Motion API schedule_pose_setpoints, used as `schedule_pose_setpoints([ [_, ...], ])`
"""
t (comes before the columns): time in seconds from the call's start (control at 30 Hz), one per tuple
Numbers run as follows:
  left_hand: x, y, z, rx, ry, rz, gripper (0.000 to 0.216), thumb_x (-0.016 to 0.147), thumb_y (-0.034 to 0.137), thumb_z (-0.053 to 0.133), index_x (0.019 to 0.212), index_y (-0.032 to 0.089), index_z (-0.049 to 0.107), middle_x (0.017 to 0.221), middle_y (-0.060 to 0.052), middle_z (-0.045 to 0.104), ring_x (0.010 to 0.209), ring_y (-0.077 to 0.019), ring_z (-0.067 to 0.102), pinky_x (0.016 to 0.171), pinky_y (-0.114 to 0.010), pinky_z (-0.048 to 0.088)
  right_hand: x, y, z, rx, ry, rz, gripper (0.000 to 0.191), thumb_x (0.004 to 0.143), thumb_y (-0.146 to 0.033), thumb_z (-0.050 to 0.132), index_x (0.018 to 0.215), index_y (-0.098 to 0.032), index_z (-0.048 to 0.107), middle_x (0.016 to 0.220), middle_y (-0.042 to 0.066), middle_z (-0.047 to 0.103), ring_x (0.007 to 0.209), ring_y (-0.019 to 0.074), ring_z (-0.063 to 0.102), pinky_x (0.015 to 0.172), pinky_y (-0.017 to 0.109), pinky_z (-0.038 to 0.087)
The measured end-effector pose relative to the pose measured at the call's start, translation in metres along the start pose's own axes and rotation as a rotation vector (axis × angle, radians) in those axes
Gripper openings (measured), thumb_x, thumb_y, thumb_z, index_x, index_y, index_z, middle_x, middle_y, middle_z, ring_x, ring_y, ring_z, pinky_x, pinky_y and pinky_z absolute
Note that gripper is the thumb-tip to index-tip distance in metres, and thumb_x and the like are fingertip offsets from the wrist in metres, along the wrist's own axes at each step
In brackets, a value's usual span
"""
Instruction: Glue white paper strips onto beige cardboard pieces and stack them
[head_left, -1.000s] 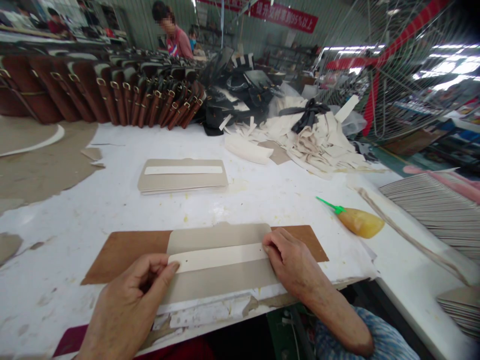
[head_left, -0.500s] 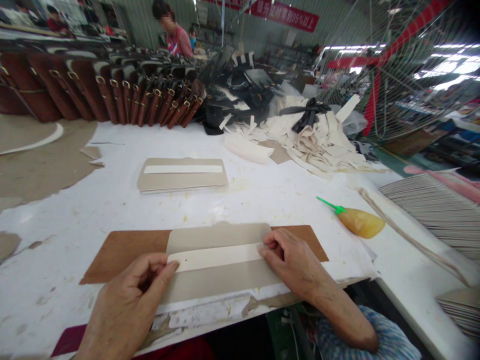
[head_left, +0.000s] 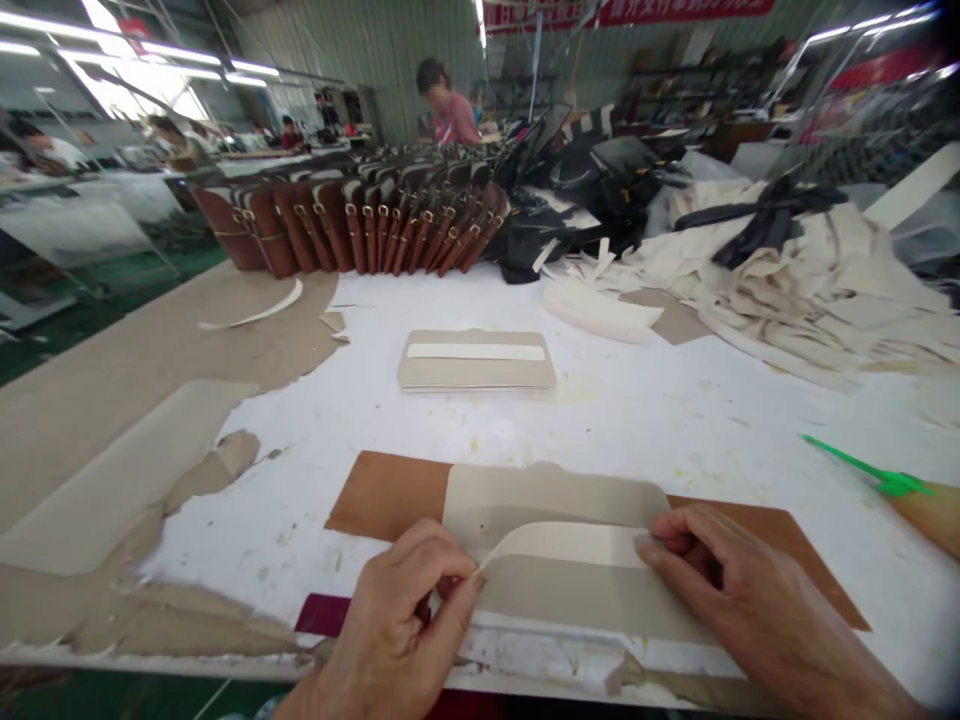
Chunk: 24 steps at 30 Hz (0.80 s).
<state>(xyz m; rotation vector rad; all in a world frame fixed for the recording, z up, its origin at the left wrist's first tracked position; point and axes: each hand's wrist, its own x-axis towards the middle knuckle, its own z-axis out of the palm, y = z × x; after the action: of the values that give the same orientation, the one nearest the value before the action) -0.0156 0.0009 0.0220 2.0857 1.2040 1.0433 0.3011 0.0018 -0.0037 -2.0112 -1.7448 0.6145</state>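
A cream strip [head_left: 574,542] is held by its two ends over a beige-grey panel [head_left: 577,590] with rounded corners. My left hand [head_left: 409,610] pinches the strip's left end, which bends upward off the panel. At the other end, the thumb and fingers of my right hand [head_left: 739,575] are closed on the strip, close to the panel's surface. Beneath the panel lies a brown board [head_left: 390,495], showing on both sides. Farther back sits a small stack of similar beige panels [head_left: 480,375], the top one bearing a white strip [head_left: 476,352].
A yellow squeeze bottle with a green nozzle [head_left: 892,480] lies at the right. Brown buckled bags [head_left: 375,235] stand in a row at the back left. Cream scraps [head_left: 795,270] and black pieces are heaped behind. A person [head_left: 450,110] stands beyond the bags.
The strip's left end has come up and curves, where the strip lay nearly flat before. My right hand stays at the right end. The camera view has swung left.
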Motion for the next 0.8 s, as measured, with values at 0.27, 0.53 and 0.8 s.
schedule_pose_setpoints([
  [0.27, 0.004, -0.007, 0.009, 0.126, 0.086, -0.281, 0.02, 0.091, 0.02, 0.057, 0.071, 0.022, 0.063, 0.064, 0.003, 0.062, 0.057, -0.012, 0.058, 0.053, -0.022, 0.039, 0.005, 0.029, 0.002, -0.106, -0.1, -0.057, 0.04, 0.09, -0.064, 0.056, 0.086, -0.026, 0.069, 0.076, 0.005, 0.073, 0.067, 0.0219, 0.069, 0.06, 0.032, 0.055],
  [0.53, 0.008, -0.009, 0.014, 0.178, 0.086, -0.386, 0.018, 0.09, 0.026, 0.057, 0.075, 0.022, 0.064, 0.069, 0.002, 0.062, 0.062, -0.0145, 0.058, 0.059, -0.026, 0.04, 0.002, 0.032, 0.005, -0.127, -0.087, -0.044, 0.044, 0.088, -0.069, 0.056, 0.086, -0.026, 0.069, 0.075, 0.004, 0.072, 0.066, 0.0208, 0.068, 0.059, 0.031, 0.054],
  [0.8, 0.012, -0.011, 0.014, 0.223, 0.081, -0.348, 0.011, 0.09, 0.023, 0.058, 0.085, 0.021, 0.067, 0.076, 0.001, 0.065, 0.067, -0.0165, 0.061, 0.064, -0.028, 0.044, 0.002, 0.018, -0.001, -0.131, -0.06, -0.055, 0.042, 0.086, -0.067, 0.056, 0.08, -0.027, 0.068, 0.069, 0.003, 0.07, 0.059, 0.0202, 0.066, 0.053, 0.03, 0.052],
])
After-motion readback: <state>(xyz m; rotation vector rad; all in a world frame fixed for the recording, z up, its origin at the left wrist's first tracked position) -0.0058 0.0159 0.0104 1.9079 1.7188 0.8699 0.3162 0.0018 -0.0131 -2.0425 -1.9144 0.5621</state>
